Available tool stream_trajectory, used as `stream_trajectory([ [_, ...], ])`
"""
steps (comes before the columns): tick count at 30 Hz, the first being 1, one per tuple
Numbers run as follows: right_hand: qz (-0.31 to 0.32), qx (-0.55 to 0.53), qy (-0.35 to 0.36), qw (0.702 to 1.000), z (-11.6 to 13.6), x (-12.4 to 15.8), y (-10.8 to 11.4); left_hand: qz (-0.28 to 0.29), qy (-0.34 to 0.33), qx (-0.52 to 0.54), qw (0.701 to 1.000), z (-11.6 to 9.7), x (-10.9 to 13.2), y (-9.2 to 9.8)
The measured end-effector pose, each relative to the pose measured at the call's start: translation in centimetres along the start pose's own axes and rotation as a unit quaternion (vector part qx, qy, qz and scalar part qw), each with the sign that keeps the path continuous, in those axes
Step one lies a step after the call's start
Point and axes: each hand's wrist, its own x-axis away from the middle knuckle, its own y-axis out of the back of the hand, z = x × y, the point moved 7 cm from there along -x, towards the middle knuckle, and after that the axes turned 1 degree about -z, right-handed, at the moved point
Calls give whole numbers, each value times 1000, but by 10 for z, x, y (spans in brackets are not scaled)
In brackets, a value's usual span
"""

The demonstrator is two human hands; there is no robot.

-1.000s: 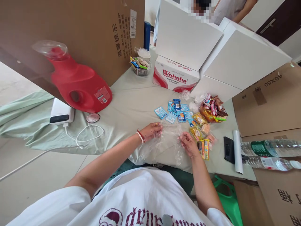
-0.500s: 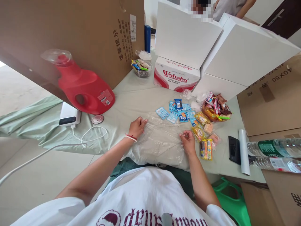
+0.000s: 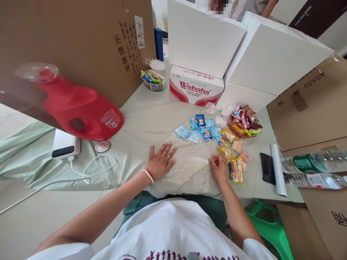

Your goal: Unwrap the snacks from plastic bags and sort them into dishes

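A clear plastic bag (image 3: 187, 168) lies flat on the green-grey tablecloth in front of me. My left hand (image 3: 160, 162) rests on its left part, palm down with the fingers spread. At the bag's right edge my right hand (image 3: 217, 167) is closed in a pinch on the plastic. Just beyond the bag lie several blue snack packets (image 3: 207, 134). Yellow-wrapped snacks (image 3: 227, 153) and a pair of yellow sausage-like packs (image 3: 236, 171) sit close to my right hand. Behind them stands an orange-gold bowl-like container (image 3: 238, 129) heaped with wrapped snacks.
A red jug (image 3: 86, 108) leans at the left by a white power bank (image 3: 65, 144) with a cable. A Wahaha carton (image 3: 195, 86) and white boxes (image 3: 206, 36) stand at the back. On the right are a phone (image 3: 267, 168), a white roll (image 3: 278, 171) and water bottles (image 3: 314, 162).
My left hand has gone from pinching the bag's left edge to lying spread on it. The right hand still pinches its edge, and the bag lies flatter. The view has shifted slightly.
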Motion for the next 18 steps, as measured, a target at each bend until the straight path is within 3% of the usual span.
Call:
stream_trajectory([
  [4,44,110,43,992,17,-12,25,20,-19,-50,998,2,11,-8],
  [7,17,262,100,960,53,-54,43,28,-20,-61,998,-1,14,-8],
  [9,28,360,103,927,73,-96,40,32,-16,-63,997,-2,14,-7],
  [11,56,411,74,907,87,-138,28,34,-14,-61,997,-2,13,-6],
  [14,58,413,8,909,99,-187,-3,35,-14,-56,998,-2,12,-5],
  [18,50,394,-37,917,104,-213,-57,37,-10,-31,999,-1,13,-4],
])
